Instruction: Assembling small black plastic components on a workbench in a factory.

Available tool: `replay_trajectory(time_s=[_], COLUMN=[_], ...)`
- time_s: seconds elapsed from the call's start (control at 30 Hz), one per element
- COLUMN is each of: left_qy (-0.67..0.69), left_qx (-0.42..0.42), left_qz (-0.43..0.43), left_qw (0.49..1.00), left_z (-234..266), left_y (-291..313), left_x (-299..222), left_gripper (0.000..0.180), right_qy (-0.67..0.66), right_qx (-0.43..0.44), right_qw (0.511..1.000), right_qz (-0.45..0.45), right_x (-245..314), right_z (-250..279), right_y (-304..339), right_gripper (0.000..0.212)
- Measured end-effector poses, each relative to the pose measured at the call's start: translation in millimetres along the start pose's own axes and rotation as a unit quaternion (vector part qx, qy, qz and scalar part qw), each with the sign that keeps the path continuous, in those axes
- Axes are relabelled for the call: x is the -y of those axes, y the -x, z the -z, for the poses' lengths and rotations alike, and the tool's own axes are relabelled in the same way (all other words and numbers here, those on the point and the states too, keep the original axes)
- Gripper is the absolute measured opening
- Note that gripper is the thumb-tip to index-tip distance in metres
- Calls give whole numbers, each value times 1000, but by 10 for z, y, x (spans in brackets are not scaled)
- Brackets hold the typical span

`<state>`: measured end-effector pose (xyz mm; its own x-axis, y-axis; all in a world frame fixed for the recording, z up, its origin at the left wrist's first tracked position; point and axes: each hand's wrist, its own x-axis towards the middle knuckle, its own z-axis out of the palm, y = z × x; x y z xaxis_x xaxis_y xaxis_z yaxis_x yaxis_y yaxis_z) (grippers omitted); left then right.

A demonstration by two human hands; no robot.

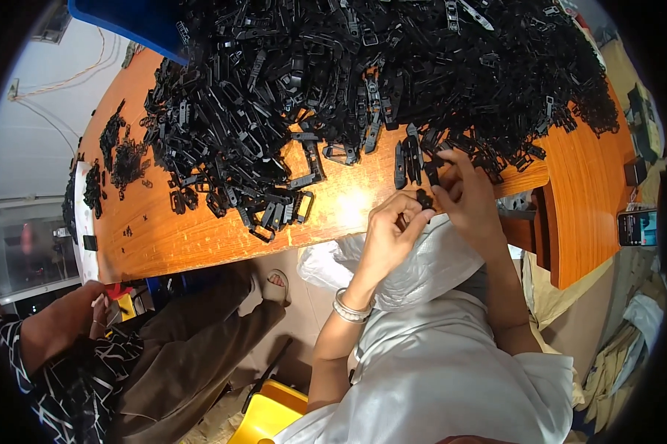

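My left hand (394,228) is closed at the table's front edge, a small black plastic part (424,198) pinched between its thumb and fingers. Just to the right, my right hand (467,198) is curled with thumb and index finger bent toward dark pieces. Whether it grips one of them is unclear. Several slim black plastic pieces (409,159) lie on the wood right behind my hands. Beyond them spreads a big heap of black plastic parts (333,59). A whitish plastic bag (422,270) lies over my lap, below both hands.
The wooden table (200,248) curves around in front of me. A blue bin (130,22) rests at the far left. Smaller black clusters (130,163) lie leftward. A phone (637,228) stands at the right edge. Another person (96,355) sits at left, near a yellow stool (270,414).
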<state>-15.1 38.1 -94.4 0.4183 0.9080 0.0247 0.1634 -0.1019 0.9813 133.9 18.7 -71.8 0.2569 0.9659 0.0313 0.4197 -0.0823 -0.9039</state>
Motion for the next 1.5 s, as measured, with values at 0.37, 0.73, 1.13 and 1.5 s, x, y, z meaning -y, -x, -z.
replay_trajectory(time_s=[0.37, 0.73, 1.13, 1.5], left_qy=[113, 131, 278, 200], left_qx=[-82, -126, -199, -179], left_qz=[84, 72, 59, 81], left_qw=[987, 981, 938, 960], left_z=[-26, 17, 174, 204], left_y=[19, 209, 303, 327], left_x=[79, 101, 92, 25], left_gripper=[11, 11, 14, 36], right_qy=[119, 47, 213, -264], right_qx=[-33, -4, 24, 47], right_qw=[991, 991, 952, 959], right_qz=[49, 126, 217, -85], right_x=[-7, -75, -4, 24], right_z=[41, -10, -65, -229], right_y=[27, 119, 138, 16], right_gripper=[35, 12, 13, 14])
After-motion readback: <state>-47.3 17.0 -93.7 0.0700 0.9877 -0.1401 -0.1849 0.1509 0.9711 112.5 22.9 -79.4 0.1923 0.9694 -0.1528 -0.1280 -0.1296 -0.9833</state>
